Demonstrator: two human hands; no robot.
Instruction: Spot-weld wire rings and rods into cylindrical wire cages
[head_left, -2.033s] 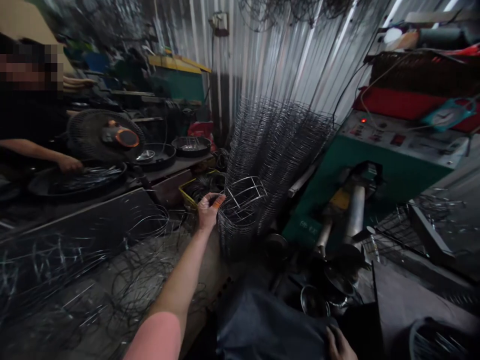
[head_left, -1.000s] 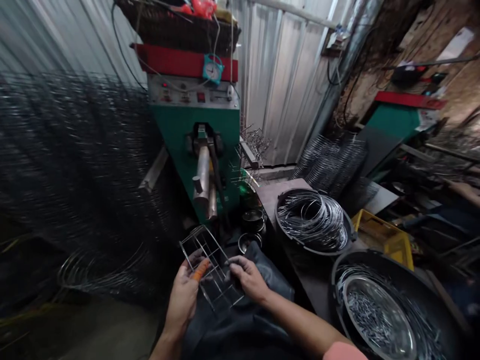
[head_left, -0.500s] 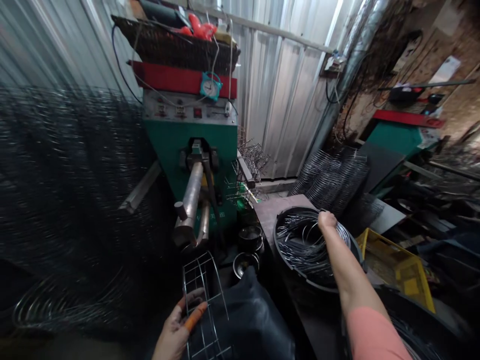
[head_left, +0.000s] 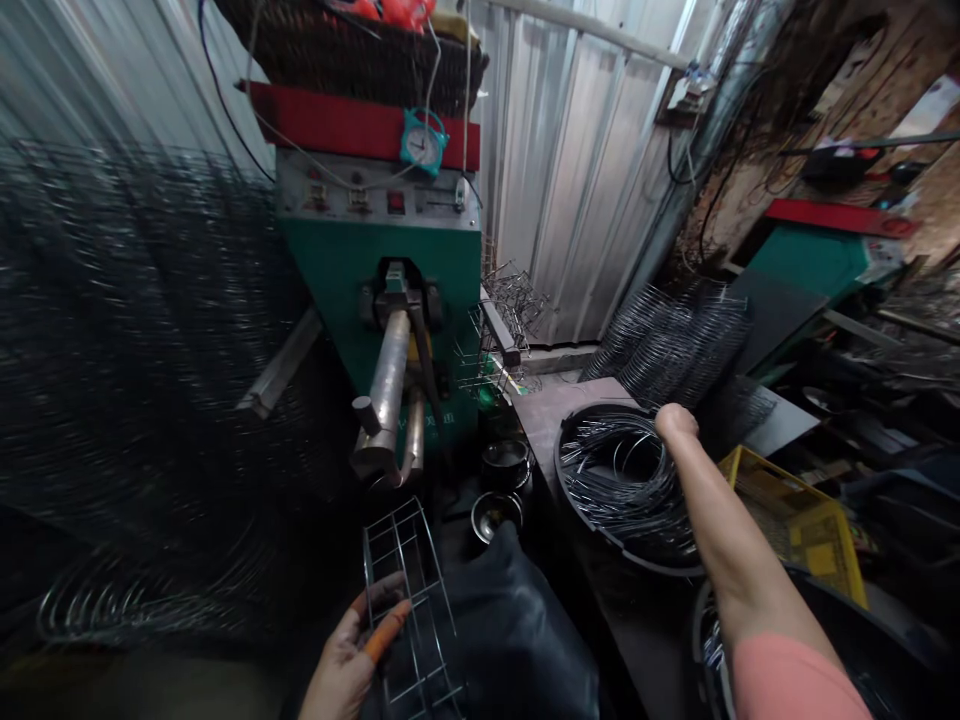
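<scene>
A person's left hand (head_left: 356, 640), its thumb wrapped in orange, pinches a curved silver wire frame (head_left: 415, 600) above a dark cloth (head_left: 517, 630) on the lap, just below the metal pipe (head_left: 391, 370) sticking out of a green machine (head_left: 442, 250). The right hand (head_left: 676, 422) reaches out to the far right edge of a round black tub (head_left: 600, 540) of wire hoops (head_left: 589, 485), its fingers curled out of my sight, so I cannot tell whether they grip anything. Near that forearm sits a yellow crate (head_left: 844, 560).

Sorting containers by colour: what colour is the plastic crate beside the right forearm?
The plastic crate is yellow, clearest in head view.
</scene>
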